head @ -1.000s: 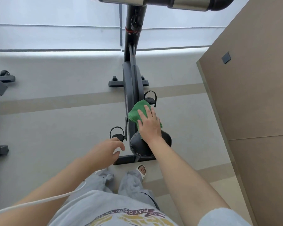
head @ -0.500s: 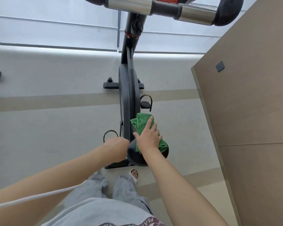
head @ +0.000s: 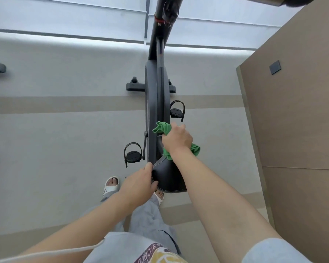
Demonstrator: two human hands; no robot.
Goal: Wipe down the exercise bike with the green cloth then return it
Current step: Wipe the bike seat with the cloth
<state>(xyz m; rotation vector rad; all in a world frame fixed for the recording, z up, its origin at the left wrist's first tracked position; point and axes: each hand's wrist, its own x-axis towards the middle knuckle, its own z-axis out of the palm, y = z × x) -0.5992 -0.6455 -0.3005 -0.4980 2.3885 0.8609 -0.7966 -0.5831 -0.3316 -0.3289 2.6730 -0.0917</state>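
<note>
The person stands right behind the exercise bike (head: pixel 157 103), leaning over its black saddle (head: pixel 168 177). The right hand (head: pixel 177 139) is bunched tight around the green cloth (head: pixel 162 128), fingers curled into it, with a tuft sticking out ahead of the knuckles and another fold hanging out by the wrist. The cloth is pressed against the frame just in front of the saddle's nose, close to the right-side pedal (head: pixel 176 112). The left hand (head: pixel 139 185) grips the saddle's left edge, thumb over the top and fingers wrapped underneath, apparently steadying the bike.

I'd say the wipe is partway along: the saddle area is being dealt with, while the long frame, the post and the handlebar up top look not yet reached from here.

What could go wrong? The cloth is wadded into a ball, so only a small patch touches the frame, and a pass like that could skip whole strips. The loose fold dangling near the wrist could catch on the pedal strap or crank if the hand sweeps down that side. The person's sandalled feet (head: pixel 111 186) sit close to the rear base and the left pedal (head: pixel 133 154); a nudged crank might swing it into a toe. A white cord (head: pixel 65 252) hanging across the left arm could also catch as the person reaches forward.
</note>
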